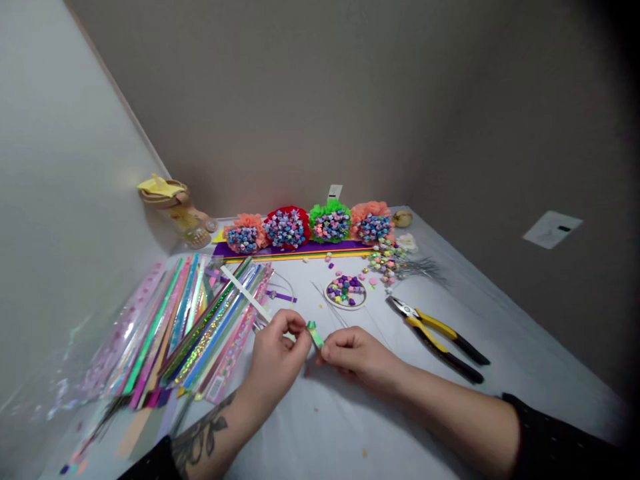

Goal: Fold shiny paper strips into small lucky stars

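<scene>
A short green paper strip [315, 335] bridges my two hands over the near middle of the table. My left hand [281, 347] is closed, its thumb and forefinger pinched at the strip's upper left side. My right hand [353, 352] pinches the lower end, fingers curled under. A narrow white strip [245, 292] reaches to the back of my left hand; whether it belongs to the green one I cannot tell. Just beyond my hands lies a small round dish [346, 307] of purple, pink and green folded paper stars [345, 289].
Yellow-and-black pliers [435, 337] lie at right, near thin wires [423, 267] and loose stars [385, 260]. Packets of shiny paper strips [215, 327] spread at left. Along the wall stand several star-filled flowers [286, 228] and a boot-shaped container [180, 210].
</scene>
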Tool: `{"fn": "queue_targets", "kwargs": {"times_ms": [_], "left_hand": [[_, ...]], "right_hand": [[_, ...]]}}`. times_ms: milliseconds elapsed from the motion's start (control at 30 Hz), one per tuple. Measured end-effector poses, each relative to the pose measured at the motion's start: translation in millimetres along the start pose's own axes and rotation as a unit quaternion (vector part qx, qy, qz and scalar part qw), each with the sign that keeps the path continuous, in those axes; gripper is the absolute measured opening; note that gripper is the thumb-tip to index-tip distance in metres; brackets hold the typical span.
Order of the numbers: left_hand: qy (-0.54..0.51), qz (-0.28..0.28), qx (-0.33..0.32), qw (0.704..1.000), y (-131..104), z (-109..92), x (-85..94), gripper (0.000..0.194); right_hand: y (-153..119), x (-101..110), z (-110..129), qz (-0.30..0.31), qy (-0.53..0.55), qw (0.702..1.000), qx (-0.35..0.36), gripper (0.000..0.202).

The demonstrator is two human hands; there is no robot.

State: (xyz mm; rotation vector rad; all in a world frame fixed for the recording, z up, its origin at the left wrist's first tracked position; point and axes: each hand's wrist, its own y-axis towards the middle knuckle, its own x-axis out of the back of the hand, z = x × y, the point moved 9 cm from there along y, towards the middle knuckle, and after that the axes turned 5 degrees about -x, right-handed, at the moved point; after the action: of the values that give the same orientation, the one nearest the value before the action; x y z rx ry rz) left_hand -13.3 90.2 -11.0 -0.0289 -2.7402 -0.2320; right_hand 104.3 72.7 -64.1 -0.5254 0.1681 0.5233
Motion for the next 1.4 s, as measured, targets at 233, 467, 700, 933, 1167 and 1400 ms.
{"fn": "queue_targets", "kwargs": {"times_ms": [233, 467, 700, 933, 1167, 1400], "left_hand": [[-0.02, -0.013, 0.023, 0.999, 0.4, 5.0, 0.1, 0.012], [-0.026, -0.024, 0.023, 0.999, -0.3, 7.5, 1.0, 0.014], [-0.011, -0.027, 0.023, 0.999, -2.3, 8.6, -1.6, 0.013], [0.045, 0.003, -0.034, 0.998, -6.1, -1.1, -6.8, 0.008], [0.108, -0.016, -0.128, 0.986, -8.6, -18.3, -1.0, 0.006], [0.162, -0.007, -0.203, 0.966, -13.8, -26.7, -4.3, 0.004]], "right_hand": [[-0.6, 0.1, 1.5, -0.017, 0.017, 1.0, 0.005, 0.042], [-2.9, -3.4, 4.4, -0.023, -0.001, 1.0, -0.003, 0.043], [-6.4, -1.1, 10.4, -0.055, -0.002, 0.998, 0.016, 0.042], [-3.4, 1.3, 4.3, -0.058, -0.028, 0.998, 0.011, 0.039], [-7.2, 8.9, 5.0, -0.109, -0.076, 0.991, 0.011, 0.039], [-6.0, -3.2, 12.4, -0.043, -0.1, 0.992, 0.063, 0.047]]}}
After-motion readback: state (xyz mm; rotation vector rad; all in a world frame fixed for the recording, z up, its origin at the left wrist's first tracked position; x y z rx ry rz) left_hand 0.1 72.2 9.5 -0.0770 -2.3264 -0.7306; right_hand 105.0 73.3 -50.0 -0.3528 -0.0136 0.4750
